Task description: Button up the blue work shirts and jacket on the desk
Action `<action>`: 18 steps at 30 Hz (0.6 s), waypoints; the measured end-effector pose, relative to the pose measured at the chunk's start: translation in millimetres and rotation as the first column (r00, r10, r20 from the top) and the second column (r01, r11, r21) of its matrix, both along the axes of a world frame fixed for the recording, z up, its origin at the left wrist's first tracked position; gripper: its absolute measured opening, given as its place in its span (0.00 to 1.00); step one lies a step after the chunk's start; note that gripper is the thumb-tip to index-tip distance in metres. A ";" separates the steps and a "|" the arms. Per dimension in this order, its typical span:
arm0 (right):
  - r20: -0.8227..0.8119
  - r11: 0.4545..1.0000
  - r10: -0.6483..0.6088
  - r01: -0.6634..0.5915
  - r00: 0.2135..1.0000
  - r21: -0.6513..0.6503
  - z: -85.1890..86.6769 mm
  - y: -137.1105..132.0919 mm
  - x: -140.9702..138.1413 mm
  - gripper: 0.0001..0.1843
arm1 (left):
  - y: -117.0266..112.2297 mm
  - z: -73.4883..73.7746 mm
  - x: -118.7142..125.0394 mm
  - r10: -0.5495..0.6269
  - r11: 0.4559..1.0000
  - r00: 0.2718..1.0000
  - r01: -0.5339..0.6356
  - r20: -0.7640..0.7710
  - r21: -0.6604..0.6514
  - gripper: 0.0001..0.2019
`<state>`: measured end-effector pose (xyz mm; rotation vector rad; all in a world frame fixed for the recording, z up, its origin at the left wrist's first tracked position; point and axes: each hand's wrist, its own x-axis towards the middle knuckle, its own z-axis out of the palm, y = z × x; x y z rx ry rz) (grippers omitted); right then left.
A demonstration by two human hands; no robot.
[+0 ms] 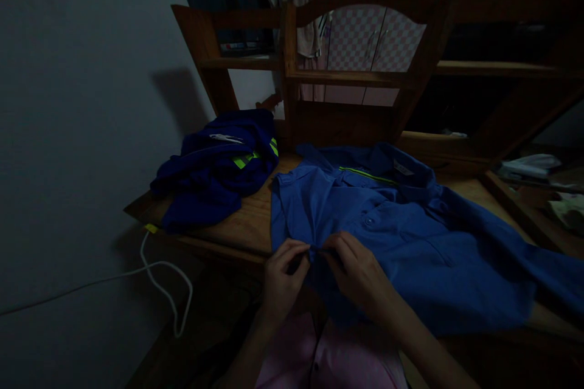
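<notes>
A blue work jacket (365, 225) with a yellow-green strip across its upper part lies spread over the wooden desk, one sleeve reaching to the right. My left hand (285, 267) pinches a small bit of its cloth near the desk's front edge. Just right of it, my right hand (353, 264) is closed with thumb and forefinger on the same part of the jacket. The fingertips of both hands almost meet. Exactly what lies between them is too dark and small to make out.
A darker blue garment (219, 164) with yellow-green bands lies heaped at the desk's left. Behind rises a wooden shelf frame (351, 77). A white cable (166, 264) hangs at the left, beside the wall (82, 103). Papers (531, 165) lie far right.
</notes>
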<state>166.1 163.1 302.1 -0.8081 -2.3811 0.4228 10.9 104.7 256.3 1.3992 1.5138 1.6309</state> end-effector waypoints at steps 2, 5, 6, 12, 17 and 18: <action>-0.029 0.997 -0.017 0.019 0.999 0.071 -3.0 -4.7 -2.5 0.08 | -2.6 -0.1 5.4 0.077 0.997 0.996 -0.075 -0.053 0.030 0.06; -0.166 0.995 -0.036 0.050 0.985 0.083 -6.6 -11.5 -8.3 0.08 | -6.9 -0.9 14.8 0.200 0.979 0.975 -0.194 -0.100 0.068 0.05; -0.214 0.997 -0.042 0.056 0.976 0.059 -7.2 -13.2 -10.1 0.07 | -8.1 -1.3 17.5 0.235 0.971 0.967 -0.229 -0.093 0.076 0.05; -0.337 0.996 -0.062 0.039 0.939 -0.076 -0.4 -20.2 -12.3 0.07 | -12.4 -0.6 22.8 0.275 0.958 0.959 -0.267 -0.074 0.101 0.05; -0.349 0.997 -0.061 0.076 0.935 0.028 2.3 -28.4 -9.5 0.11 | -13.4 5.3 22.1 0.291 0.945 0.951 -0.268 -0.109 0.185 0.08; -0.344 0.994 -0.057 0.086 0.937 0.069 -0.2 -30.6 -9.1 0.12 | -13.7 6.4 22.3 0.295 0.943 0.949 -0.269 -0.116 0.196 0.08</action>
